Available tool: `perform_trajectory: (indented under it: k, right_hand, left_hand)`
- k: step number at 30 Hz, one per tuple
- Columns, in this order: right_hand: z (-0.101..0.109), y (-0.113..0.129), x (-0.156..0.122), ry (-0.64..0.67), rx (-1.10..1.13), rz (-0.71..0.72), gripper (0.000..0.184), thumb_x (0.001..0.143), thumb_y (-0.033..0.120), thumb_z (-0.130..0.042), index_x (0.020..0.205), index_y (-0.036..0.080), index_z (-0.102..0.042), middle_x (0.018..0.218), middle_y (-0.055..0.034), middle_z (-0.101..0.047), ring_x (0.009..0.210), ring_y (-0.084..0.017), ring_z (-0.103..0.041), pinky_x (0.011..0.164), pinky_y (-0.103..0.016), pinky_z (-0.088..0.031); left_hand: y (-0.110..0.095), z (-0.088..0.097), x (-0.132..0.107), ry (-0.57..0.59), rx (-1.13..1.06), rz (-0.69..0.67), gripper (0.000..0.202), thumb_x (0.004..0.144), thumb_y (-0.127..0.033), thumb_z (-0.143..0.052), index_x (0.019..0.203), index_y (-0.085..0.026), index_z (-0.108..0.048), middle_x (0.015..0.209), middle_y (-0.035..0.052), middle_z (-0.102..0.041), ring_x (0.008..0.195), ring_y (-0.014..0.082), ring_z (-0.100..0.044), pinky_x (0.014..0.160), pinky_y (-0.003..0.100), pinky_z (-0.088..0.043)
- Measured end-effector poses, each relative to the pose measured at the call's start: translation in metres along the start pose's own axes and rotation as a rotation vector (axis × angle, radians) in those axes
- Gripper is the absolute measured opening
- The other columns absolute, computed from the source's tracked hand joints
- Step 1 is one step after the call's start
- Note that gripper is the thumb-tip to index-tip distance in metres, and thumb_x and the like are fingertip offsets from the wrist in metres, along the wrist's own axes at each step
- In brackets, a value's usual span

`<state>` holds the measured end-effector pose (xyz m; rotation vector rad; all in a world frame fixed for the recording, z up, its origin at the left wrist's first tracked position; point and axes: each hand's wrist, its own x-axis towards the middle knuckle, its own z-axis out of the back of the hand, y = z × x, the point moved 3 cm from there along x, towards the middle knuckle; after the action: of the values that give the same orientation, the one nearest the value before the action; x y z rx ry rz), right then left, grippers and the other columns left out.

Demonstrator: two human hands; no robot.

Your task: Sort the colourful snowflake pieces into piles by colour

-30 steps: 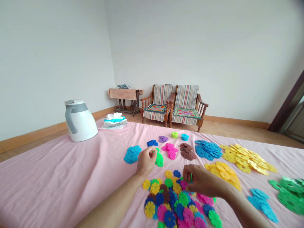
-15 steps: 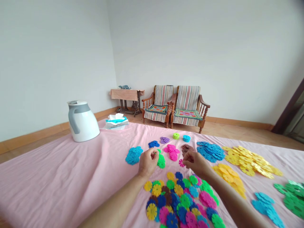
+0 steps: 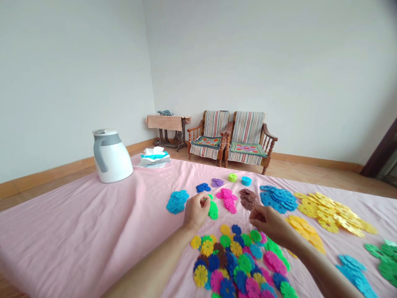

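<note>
My left hand [image 3: 197,212] is closed, thumb and fingertips pinched together beside the small bright green pile of notched flower discs [image 3: 213,211]. Whether a disc sits in that pinch is hidden. My right hand [image 3: 266,220] has its fingers curled shut, with nothing showing in them, just in front of the brown discs [image 3: 248,199]. Between the hands, a little farther back, lies the pink pile [image 3: 228,199]. Nearer to me spreads a mixed heap of coloured discs [image 3: 237,265]. A light blue pile [image 3: 177,201] sits left of my left hand.
Dark blue [image 3: 203,187], purple [image 3: 217,182], lime [image 3: 232,177] and cyan [image 3: 246,181] discs lie farther back. Blue [image 3: 278,198] and yellow [image 3: 335,211] piles are to the right. A white jug [image 3: 114,159] and tissue box [image 3: 155,157] stand on the pink cloth [image 3: 93,231].
My right hand has let go of a pink disc, which now lies at the near end of the pink pile, and has drawn back right and towards me. My left hand stays by the green discs.
</note>
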<state>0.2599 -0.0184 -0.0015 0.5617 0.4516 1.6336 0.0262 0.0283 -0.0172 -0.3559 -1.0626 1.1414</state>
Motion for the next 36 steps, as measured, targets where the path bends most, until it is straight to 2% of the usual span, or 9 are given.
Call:
perform_trajectory:
  k: [4, 8, 12, 16, 19, 22, 26, 31, 36]
  right_hand:
    - [0.015, -0.003, -0.019, 0.137, -0.158, 0.031, 0.008, 0.063, 0.015, -0.054, 0.069, 0.019, -0.056, 0.07, -0.0007, -0.063, 0.067, -0.015, -0.056, 0.057, -0.022, -0.038]
    - [0.013, -0.006, -0.024, 0.217, -0.205, 0.005, 0.022, 0.059, 0.013, -0.056, 0.079, 0.021, -0.057, 0.085, -0.0015, -0.065, 0.078, -0.016, -0.057, 0.065, -0.023, -0.039]
    - [0.007, -0.006, -0.022, 0.221, -0.227, -0.006, 0.017, 0.059, 0.013, -0.054, 0.074, 0.02, -0.054, 0.081, -0.0013, -0.063, 0.075, -0.015, -0.055, 0.062, -0.023, -0.037]
    - [0.011, -0.012, -0.022, 0.214, -0.226, 0.018, 0.011, 0.059, 0.014, -0.054, 0.068, 0.02, -0.052, 0.075, 0.0, -0.061, 0.069, -0.014, -0.052, 0.059, -0.022, -0.036]
    - [0.016, -0.014, -0.017, 0.176, -0.164, 0.042, 0.005, 0.063, 0.015, -0.054, 0.064, 0.02, -0.052, 0.067, 0.0015, -0.058, 0.064, -0.013, -0.051, 0.056, -0.022, -0.034]
    - [0.016, -0.008, -0.005, 0.06, -0.103, 0.023, 0.007, 0.068, 0.019, -0.054, 0.061, 0.019, -0.052, 0.059, 0.0026, -0.055, 0.059, -0.012, -0.05, 0.051, -0.022, -0.031]
    - [0.001, 0.007, 0.017, -0.045, -0.101, 0.011, 0.013, 0.069, 0.019, -0.052, 0.056, 0.019, -0.052, 0.054, 0.0033, -0.053, 0.056, -0.012, -0.05, 0.052, -0.022, -0.031]
    - [-0.021, 0.012, 0.039, -0.084, -0.099, -0.008, 0.014, 0.069, 0.018, -0.051, 0.055, 0.019, -0.055, 0.058, 0.001, -0.058, 0.06, -0.014, -0.055, 0.054, -0.023, -0.035]
    - [-0.018, 0.006, 0.035, -0.13, -0.112, -0.045, 0.018, 0.075, 0.022, -0.045, 0.066, 0.019, -0.06, 0.068, -0.0021, -0.063, 0.066, -0.017, -0.058, 0.058, -0.025, -0.038]
  left_hand:
    - [0.002, 0.0, 0.0, 0.003, 0.011, 0.0, 0.016, 0.077, -0.02, -0.05, 0.065, -0.016, -0.06, 0.054, -0.0029, -0.058, 0.049, 0.0094, -0.052, 0.052, 0.019, -0.034]
    - [0.004, -0.001, 0.0, 0.008, 0.012, 0.008, 0.015, 0.076, -0.02, -0.05, 0.067, -0.016, -0.061, 0.054, -0.0028, -0.058, 0.049, 0.0096, -0.052, 0.051, 0.019, -0.034]
    - [0.005, -0.001, 0.0, 0.009, -0.007, 0.01, 0.015, 0.076, -0.021, -0.051, 0.067, -0.016, -0.062, 0.054, -0.0026, -0.059, 0.049, 0.0099, -0.053, 0.052, 0.019, -0.035]
    - [0.007, -0.001, 0.0, 0.007, -0.002, 0.008, 0.015, 0.076, -0.022, -0.051, 0.068, -0.017, -0.062, 0.055, -0.0026, -0.059, 0.049, 0.0099, -0.052, 0.051, 0.019, -0.034]
    - [0.007, -0.001, 0.0, 0.006, -0.007, 0.011, 0.014, 0.075, -0.021, -0.052, 0.067, -0.017, -0.062, 0.055, -0.0024, -0.06, 0.05, 0.0101, -0.053, 0.052, 0.019, -0.034]
    - [0.004, -0.001, 0.0, -0.001, -0.01, 0.008, 0.015, 0.075, -0.02, -0.052, 0.065, -0.017, -0.062, 0.056, -0.0023, -0.06, 0.052, 0.0102, -0.054, 0.053, 0.019, -0.035]
    - [0.001, 0.0, -0.001, 0.004, -0.001, 0.024, 0.014, 0.074, -0.019, -0.051, 0.065, -0.017, -0.062, 0.054, -0.0028, -0.059, 0.049, 0.0099, -0.052, 0.052, 0.019, -0.035]
    - [0.0, 0.0, -0.002, 0.009, -0.007, 0.009, 0.015, 0.076, -0.018, -0.05, 0.065, -0.017, -0.061, 0.056, -0.0022, -0.06, 0.049, 0.0097, -0.053, 0.051, 0.019, -0.034]
    - [0.0, 0.0, -0.001, 0.008, -0.014, 0.011, 0.015, 0.076, -0.017, -0.05, 0.066, -0.016, -0.061, 0.054, -0.0026, -0.059, 0.049, 0.0095, -0.052, 0.051, 0.019, -0.034]
